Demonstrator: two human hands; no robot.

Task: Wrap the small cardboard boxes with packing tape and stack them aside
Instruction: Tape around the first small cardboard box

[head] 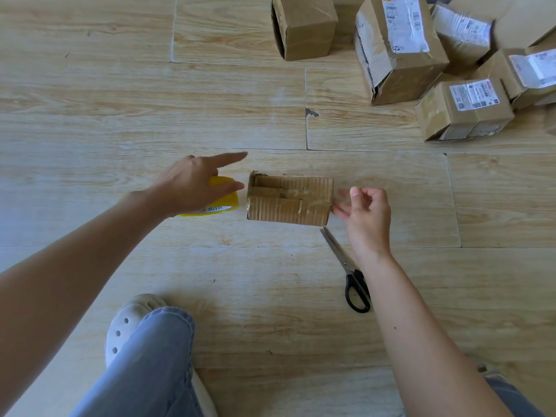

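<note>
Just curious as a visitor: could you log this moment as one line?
left hand: over yellow tape roll, fingers straight | right hand: fingertips at end of small cardboard box | scissors: on floor

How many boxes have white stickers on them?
4 boxes, all piled top right: the tall one, one behind it, one at the edge, one in front. Others may be hidden.

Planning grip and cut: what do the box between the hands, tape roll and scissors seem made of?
Small box: matte brown corrugated cardboard, ribs showing, with glossy tape patches. Tape roll: glossy yellow, probably plastic film, half hidden under the left hand. Scissors: shiny metal blades; black handles, likely plastic.
</note>
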